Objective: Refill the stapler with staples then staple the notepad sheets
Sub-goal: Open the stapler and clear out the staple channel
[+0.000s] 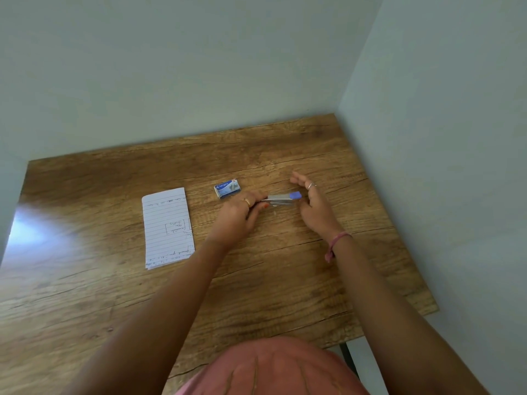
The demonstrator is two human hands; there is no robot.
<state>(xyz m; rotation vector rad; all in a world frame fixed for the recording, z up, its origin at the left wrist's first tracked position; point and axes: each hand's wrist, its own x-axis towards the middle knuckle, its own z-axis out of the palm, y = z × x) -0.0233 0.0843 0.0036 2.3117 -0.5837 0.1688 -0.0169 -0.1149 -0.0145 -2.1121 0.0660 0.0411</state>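
A small silver stapler (282,198) with a blue-purple end lies sideways near the middle of the wooden table (285,280). My left hand (239,215) grips its left end between curled fingers and thumb. My right hand (312,202) hovers just right of the stapler, fingers straight and spread, holding nothing. A small blue staple box (227,188) lies just behind my left hand. The lined notepad sheets (168,228), with handwriting on them, lie flat to the left, apart from both hands.
The table sits in a corner, with pale walls (427,138) at the back and on the right. Its right edge drops off near a dark table leg (346,354). A bright glare patch lies on the left of the tabletop.
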